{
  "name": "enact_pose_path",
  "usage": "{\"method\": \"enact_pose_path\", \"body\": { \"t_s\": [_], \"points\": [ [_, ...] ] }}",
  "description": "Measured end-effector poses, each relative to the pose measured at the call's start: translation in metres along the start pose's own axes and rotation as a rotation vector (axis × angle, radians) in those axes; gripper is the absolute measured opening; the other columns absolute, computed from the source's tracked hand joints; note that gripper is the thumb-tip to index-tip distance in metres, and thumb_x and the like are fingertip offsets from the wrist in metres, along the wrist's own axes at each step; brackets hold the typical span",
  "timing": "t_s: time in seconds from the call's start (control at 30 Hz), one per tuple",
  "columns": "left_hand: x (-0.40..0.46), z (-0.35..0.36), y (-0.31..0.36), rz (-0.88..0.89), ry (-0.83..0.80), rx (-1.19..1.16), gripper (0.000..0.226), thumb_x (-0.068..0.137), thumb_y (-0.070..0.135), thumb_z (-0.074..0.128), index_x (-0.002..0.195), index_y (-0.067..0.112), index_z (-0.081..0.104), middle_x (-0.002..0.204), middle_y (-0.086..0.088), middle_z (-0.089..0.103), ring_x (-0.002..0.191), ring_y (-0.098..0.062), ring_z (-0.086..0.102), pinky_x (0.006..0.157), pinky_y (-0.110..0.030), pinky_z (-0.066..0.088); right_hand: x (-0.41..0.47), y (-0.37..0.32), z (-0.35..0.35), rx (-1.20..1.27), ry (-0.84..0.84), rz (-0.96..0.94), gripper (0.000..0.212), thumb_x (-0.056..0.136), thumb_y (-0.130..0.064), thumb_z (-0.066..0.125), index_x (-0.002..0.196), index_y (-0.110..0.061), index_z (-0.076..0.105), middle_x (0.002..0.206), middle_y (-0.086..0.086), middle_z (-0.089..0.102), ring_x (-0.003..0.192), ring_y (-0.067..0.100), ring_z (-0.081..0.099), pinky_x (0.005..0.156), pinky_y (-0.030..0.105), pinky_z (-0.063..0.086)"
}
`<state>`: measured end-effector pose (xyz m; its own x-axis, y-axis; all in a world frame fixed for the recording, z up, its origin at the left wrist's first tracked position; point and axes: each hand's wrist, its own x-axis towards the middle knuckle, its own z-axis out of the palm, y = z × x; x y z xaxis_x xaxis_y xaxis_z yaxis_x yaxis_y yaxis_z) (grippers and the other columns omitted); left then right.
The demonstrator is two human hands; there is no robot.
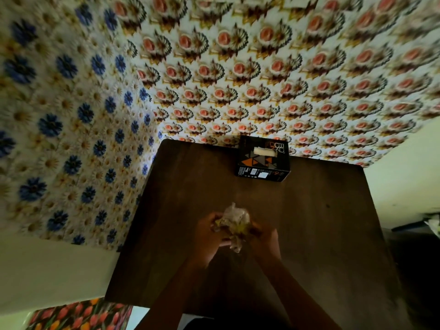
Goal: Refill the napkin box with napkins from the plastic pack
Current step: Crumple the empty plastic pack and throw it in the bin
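A crumpled clear plastic pack (234, 222) is held above the middle of the dark wooden table (321, 222). My left hand (209, 234) grips its left side and my right hand (264, 239) grips its right side. Whether napkins are inside the pack cannot be told. At the table's far edge stands the black napkin box (263, 163) with orange and grey triangles. A white napkin (264, 151) shows in its top slot.
Flower-patterned walls rise behind and to the left of the table. A pale surface lies at the right, with dark objects (419, 225) at the right edge. A tulip-patterned cloth (78, 315) shows at the bottom left.
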<state>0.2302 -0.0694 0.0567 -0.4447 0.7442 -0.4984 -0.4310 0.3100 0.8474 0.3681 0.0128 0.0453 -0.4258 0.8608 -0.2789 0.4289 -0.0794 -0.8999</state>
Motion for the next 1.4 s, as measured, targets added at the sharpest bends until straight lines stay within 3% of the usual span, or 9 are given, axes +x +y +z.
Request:
{"method": "enact_pose_path", "body": {
  "t_s": [0.13, 0.27, 0.43, 0.53, 0.63, 0.77, 1.0, 1.23, 1.4],
  "points": [
    [-0.009, 0.010, -0.007, 0.056, -0.052, 0.014, 0.053, 0.079, -0.017, 0.069, 0.117, 0.020, 0.069, 0.109, 0.003, 0.075, 0.104, -0.023, 0.073, 0.079, -0.041, 0.064, -0.001, 0.004, -0.017, 0.073, 0.110, 0.054, 0.016, 0.084, 0.000, 0.074, 0.079, -0.015, 0.077, 0.072, -0.002, 0.076, 0.065, 0.006, 0.074, 0.055, 0.026, 0.060],
    [-0.011, 0.023, -0.011, 0.108, -0.047, 0.152, 0.037, 0.084, -0.014, 0.067, 0.109, 0.011, 0.072, 0.117, -0.008, 0.071, 0.103, -0.020, 0.074, 0.077, -0.033, 0.064, -0.008, 0.013, -0.034, 0.088, 0.133, 0.081, 0.027, 0.084, -0.002, 0.076, 0.081, -0.029, 0.074, 0.083, 0.003, 0.079, 0.075, 0.012, 0.077, 0.062, 0.030, 0.062],
    [-0.007, 0.057, -0.017, 0.379, -0.061, 0.525, 0.023, 0.085, 0.005, 0.076, 0.106, 0.013, 0.077, 0.115, 0.012, 0.065, 0.100, -0.005, 0.068, 0.080, -0.024, 0.059, -0.028, 0.023, -0.066, 0.217, 0.194, 0.065, 0.046, 0.086, 0.008, 0.068, 0.097, -0.036, 0.071, 0.100, -0.001, 0.078, 0.085, 0.000, 0.074, 0.068, 0.017, 0.060],
    [-0.015, 0.090, -0.020, 0.411, -0.037, 0.622, 0.015, 0.089, 0.017, 0.072, 0.102, 0.023, 0.076, 0.100, 0.018, 0.070, 0.091, 0.006, 0.068, 0.076, -0.014, 0.056, -0.040, 0.022, -0.095, 0.251, 0.125, -0.003, 0.038, 0.088, 0.013, 0.063, 0.097, -0.022, 0.075, 0.096, 0.002, 0.080, 0.088, 0.010, 0.077, 0.074, 0.029, 0.063],
    [-0.027, 0.131, -0.022, 0.308, 0.050, 0.641, 0.005, 0.092, 0.025, 0.070, 0.095, 0.028, 0.072, 0.088, 0.014, 0.070, 0.078, 0.008, 0.067, 0.066, -0.008, 0.051, -0.049, 0.027, -0.139, 0.337, -0.071, -0.068, 0.046, 0.082, 0.028, 0.058, 0.097, -0.014, 0.066, 0.084, -0.018, 0.079, 0.081, -0.003, 0.074, 0.068, 0.014, 0.058],
    [-0.040, 0.191, -0.033, 0.258, 0.059, 0.596, 0.011, 0.087, 0.039, 0.073, 0.088, 0.032, 0.065, 0.084, 0.010, 0.073, 0.075, 0.005, 0.068, 0.065, -0.018, 0.055, -0.057, 0.066, -0.199, 0.272, -0.160, -0.153, 0.065, 0.069, 0.008, 0.084, 0.120, -0.026, 0.064, 0.117, 0.000, 0.075, 0.107, 0.016, 0.073, 0.087, 0.033, 0.061],
    [-0.062, 0.320, -0.088, 0.269, -0.099, 0.686, 0.031, 0.086, 0.002, 0.072, 0.112, 0.018, 0.072, 0.104, -0.001, 0.075, 0.087, -0.006, 0.065, 0.074, -0.009, 0.051, -0.070, 0.136, -0.328, 0.169, 0.117, -0.074, 0.030, 0.069, -0.019, 0.089, 0.097, -0.024, 0.079, 0.083, -0.019, 0.078, 0.081, -0.002, 0.074, 0.072, 0.024, 0.059],
    [-0.076, 0.429, -0.125, 0.270, -0.109, 0.680, 0.026, 0.091, 0.011, 0.070, 0.115, 0.021, 0.073, 0.098, 0.012, 0.070, 0.088, 0.000, 0.066, 0.078, -0.009, 0.050, -0.083, 0.174, -0.416, 0.285, 0.232, -0.023, 0.030, 0.080, -0.001, 0.079, 0.092, -0.027, 0.071, 0.072, -0.036, 0.070, 0.073, -0.017, 0.068, 0.063, 0.002, 0.050],
    [-0.060, 0.467, -0.128, 0.307, -0.154, 0.675, 0.018, 0.091, 0.026, 0.072, 0.109, 0.029, 0.071, 0.101, 0.016, 0.070, 0.093, 0.002, 0.068, 0.084, -0.009, 0.054, -0.063, 0.190, -0.450, 0.257, 0.361, 0.050, 0.034, 0.073, -0.017, 0.088, 0.101, -0.033, 0.077, 0.082, -0.010, 0.079, 0.080, 0.023, 0.077, 0.070, 0.042, 0.065]
  ]
}}
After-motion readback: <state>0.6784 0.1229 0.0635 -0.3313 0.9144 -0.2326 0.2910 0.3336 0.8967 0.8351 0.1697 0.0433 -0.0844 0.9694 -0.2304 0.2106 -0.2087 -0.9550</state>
